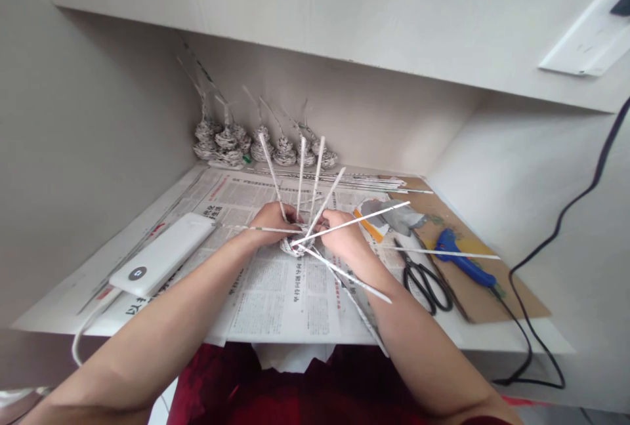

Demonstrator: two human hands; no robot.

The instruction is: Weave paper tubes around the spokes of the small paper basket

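Between my two hands is a small woven base of rolled newspaper [292, 247], with several long paper tubes [319, 172] fanning out from it up, sideways and toward me. My left hand [273, 222] grips its far left side, fingers curled in among the tubes. On the right, my right hand [339, 225] pinches the weave and a tube near the rim, its fingertips partly hidden behind the tubes. The piece is held just over the newspaper sheet [266, 307] that covers the table.
Several finished gourd-shaped paper weavings [230, 140] stand along the back wall. Loose paper tubes [354, 180] lie before them. A white device [165, 251] with a cable is at left. At right are black scissors [427, 284], a blue glue gun [462, 260] and cardboard [512, 300].
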